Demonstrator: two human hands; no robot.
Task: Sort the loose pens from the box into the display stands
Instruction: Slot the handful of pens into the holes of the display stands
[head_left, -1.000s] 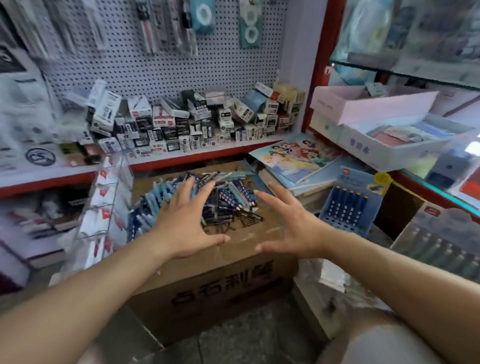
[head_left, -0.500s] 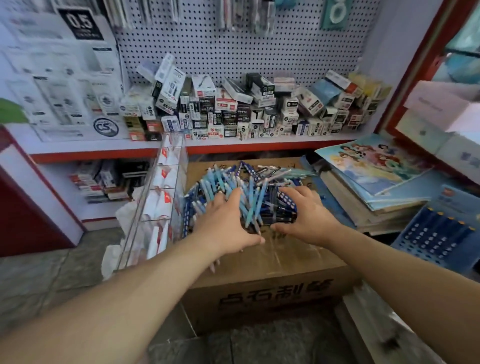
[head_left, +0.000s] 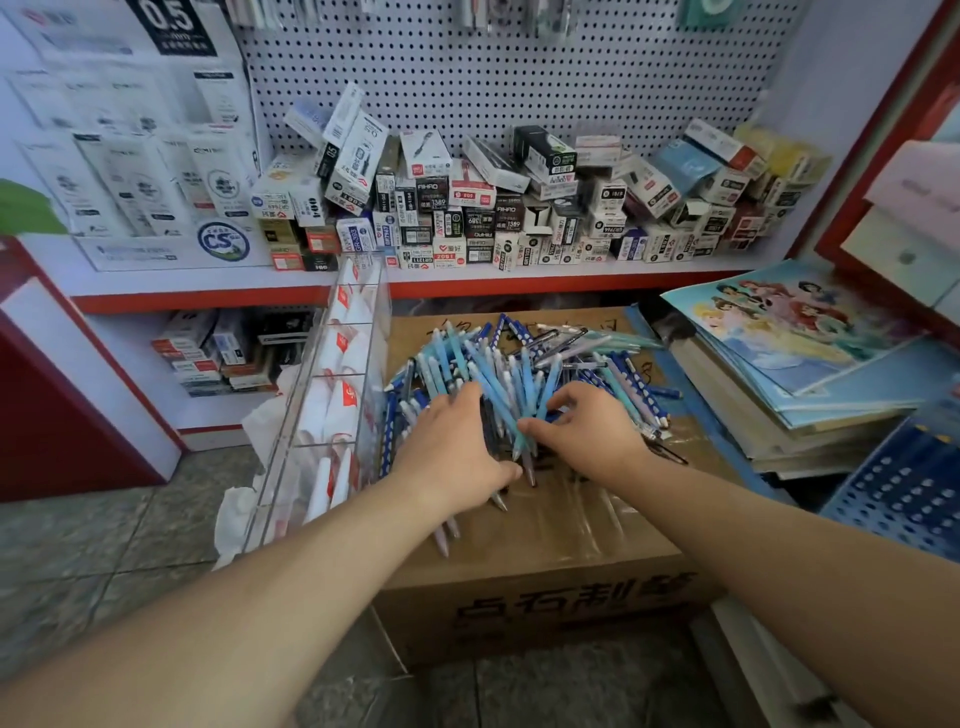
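A heap of blue pens (head_left: 519, 364) is being carried on the taped top of a brown cardboard box (head_left: 571, 535). The left hand (head_left: 452, 447) is being pressed down on the heap's 7 o'clock side, with its fingertips buried among the pens and several pen tips sticking out beneath the palm. Whether anything is being grasped there cannot be told. At the heap's 5 o'clock side, a few light-blue pens are being pinched by the right hand (head_left: 592, 436) between thumb and curled fingers. A clear tiered display stand (head_left: 337, 395) is being propped just beside the box at 9 o'clock. At 3 o'clock a stack of books (head_left: 779, 364) is lying. At 12 o'clock a shelf (head_left: 208, 291) is being crowded by small cartons (head_left: 467, 208) below a pegboard (head_left: 519, 78).
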